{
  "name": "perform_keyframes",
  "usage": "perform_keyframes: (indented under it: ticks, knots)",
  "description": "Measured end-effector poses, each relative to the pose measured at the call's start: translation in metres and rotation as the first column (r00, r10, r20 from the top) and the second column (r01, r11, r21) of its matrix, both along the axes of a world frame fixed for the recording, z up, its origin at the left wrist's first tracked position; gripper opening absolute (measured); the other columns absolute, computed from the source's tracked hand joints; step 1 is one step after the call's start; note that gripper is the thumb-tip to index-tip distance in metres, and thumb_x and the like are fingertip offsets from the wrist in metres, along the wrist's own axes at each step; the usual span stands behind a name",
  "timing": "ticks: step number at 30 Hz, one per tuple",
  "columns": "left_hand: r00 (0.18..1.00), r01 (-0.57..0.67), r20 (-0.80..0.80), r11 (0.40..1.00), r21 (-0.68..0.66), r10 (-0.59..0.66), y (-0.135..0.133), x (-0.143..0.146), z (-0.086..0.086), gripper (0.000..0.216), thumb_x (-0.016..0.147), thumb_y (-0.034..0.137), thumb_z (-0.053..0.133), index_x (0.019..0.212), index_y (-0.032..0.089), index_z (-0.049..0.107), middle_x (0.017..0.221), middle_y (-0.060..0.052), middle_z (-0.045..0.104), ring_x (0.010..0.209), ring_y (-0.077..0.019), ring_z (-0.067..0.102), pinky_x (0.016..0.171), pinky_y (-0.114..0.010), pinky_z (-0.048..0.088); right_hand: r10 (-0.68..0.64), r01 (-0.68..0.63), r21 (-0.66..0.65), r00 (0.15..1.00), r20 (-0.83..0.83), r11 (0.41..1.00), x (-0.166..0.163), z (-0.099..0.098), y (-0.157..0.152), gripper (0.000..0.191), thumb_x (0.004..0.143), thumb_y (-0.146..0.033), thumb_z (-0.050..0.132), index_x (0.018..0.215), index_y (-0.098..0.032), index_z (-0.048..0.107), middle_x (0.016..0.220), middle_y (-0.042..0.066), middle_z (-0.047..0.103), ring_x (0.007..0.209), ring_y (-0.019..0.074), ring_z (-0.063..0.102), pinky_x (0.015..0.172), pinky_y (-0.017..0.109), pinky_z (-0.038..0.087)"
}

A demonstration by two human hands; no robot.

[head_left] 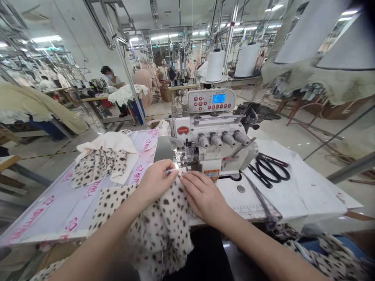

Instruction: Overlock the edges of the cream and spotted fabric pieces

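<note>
A cream fabric piece with dark spots (164,222) hangs from the table edge up to the presser foot of a white overlock sewing machine (211,140). My left hand (156,177) is closed, pinching the top edge of this spotted fabric just in front of the needle area. My right hand (202,195) lies flat on the same fabric beside it, fingers stretched toward the foot. Both hands touch each other's fingertips near the machine's lit needle area.
A stack of spotted and cream pieces (102,160) lies on the table's left. Black scissors (271,169) rest right of the machine. Thread cones (215,66) stand behind it. A person (109,78) sits at a far workstation on the left. More spotted fabric (322,249) lies lower right.
</note>
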State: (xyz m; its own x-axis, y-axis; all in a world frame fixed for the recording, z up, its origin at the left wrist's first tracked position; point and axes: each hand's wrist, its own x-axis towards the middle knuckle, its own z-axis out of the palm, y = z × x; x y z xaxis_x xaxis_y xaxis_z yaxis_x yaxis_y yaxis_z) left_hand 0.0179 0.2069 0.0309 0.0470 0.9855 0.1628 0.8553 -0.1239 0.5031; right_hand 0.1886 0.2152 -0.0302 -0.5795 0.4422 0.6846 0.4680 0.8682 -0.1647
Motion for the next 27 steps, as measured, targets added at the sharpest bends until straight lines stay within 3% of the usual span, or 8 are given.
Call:
perform_keyframes:
  ticks: [9,21,24,27]
  knots:
    - [1.0,0.019,-0.016,0.999,0.038,-0.018,0.006,-0.001,-0.002,0.017,0.078,0.031,0.042,0.072,0.018,0.05,0.072,0.001,0.056,0.068,-0.015,0.049,0.061,-0.027,0.035,-0.032,0.035,-0.033,0.998,0.062,0.999,0.0,0.004,0.002,0.034,0.085,-0.022,0.044,0.116,-0.011,0.052,0.124,0.012,0.051,0.115,0.0265,0.04,0.094,0.043,0.038]
    - [0.995,-0.041,-0.086,0.995,0.091,0.049,0.026,-0.001,-0.008,0.013,0.078,0.026,0.041,0.068,0.018,0.045,0.071,0.0,0.056,0.067,-0.0156,0.05,0.06,-0.027,0.032,-0.076,0.078,-0.069,0.997,0.03,0.995,-0.006,0.003,0.017,0.036,0.084,-0.031,0.045,0.113,-0.01,0.052,0.114,0.014,0.051,0.113,0.0289,0.039,0.095,0.045,0.036]
    - [0.994,-0.048,-0.096,0.995,0.091,0.056,0.03,-0.002,-0.009,0.014,0.077,0.025,0.04,0.067,0.017,0.045,0.068,-0.001,0.055,0.064,-0.0158,0.049,0.057,-0.028,0.031,-0.057,0.053,-0.1,0.998,-0.037,0.994,-0.004,0.001,0.015,0.035,0.084,-0.03,0.047,0.114,-0.012,0.05,0.113,0.014,0.05,0.111,0.0278,0.04,0.095,0.044,0.036]
    - [0.995,-0.033,-0.094,0.997,0.065,0.04,0.029,-0.002,-0.004,0.015,0.079,0.026,0.04,0.067,0.017,0.045,0.069,-0.001,0.055,0.065,-0.0159,0.049,0.058,-0.028,0.033,-0.048,-0.005,-0.216,0.97,-0.238,0.976,-0.001,-0.011,0.001,0.031,0.083,-0.022,0.047,0.112,-0.012,0.047,0.113,0.014,0.047,0.107,0.0234,0.042,0.092,0.038,0.039]
